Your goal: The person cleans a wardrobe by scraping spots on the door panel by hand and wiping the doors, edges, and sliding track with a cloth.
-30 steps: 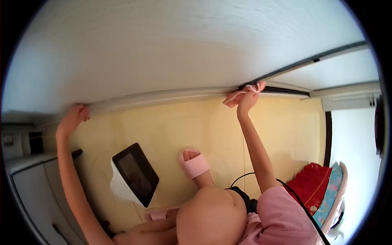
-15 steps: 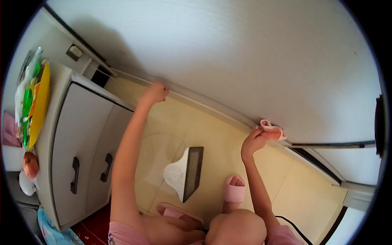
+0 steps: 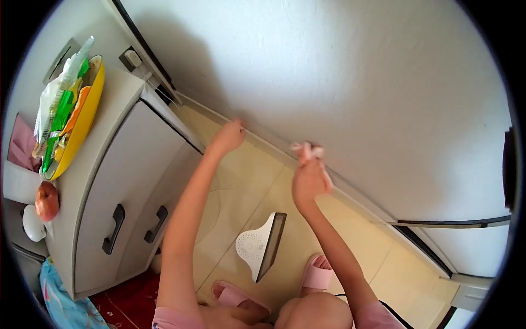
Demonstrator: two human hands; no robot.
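My right hand (image 3: 310, 185) grips a crumpled pink and white cloth (image 3: 308, 150) against the lower edge of a large pale grey panel (image 3: 350, 98). Motion blurs the cloth and the fingers around it. Farther left, my left hand (image 3: 228, 137) is closed at the same bottom edge, its fingers curled. Whether anything is inside that hand is hidden.
A white device with a dark screen (image 3: 261, 248) stands on the tiled floor between the arms and my pink slippers (image 3: 318, 274). At left is a grey cabinet (image 3: 137, 192) bearing a yellow dish (image 3: 87, 118) with packets and an apple (image 3: 47, 201).
My right hand has slid left along the panel's lower edge with the cloth, closer to my left hand. The view has shifted, so the cabinet sits farther right.
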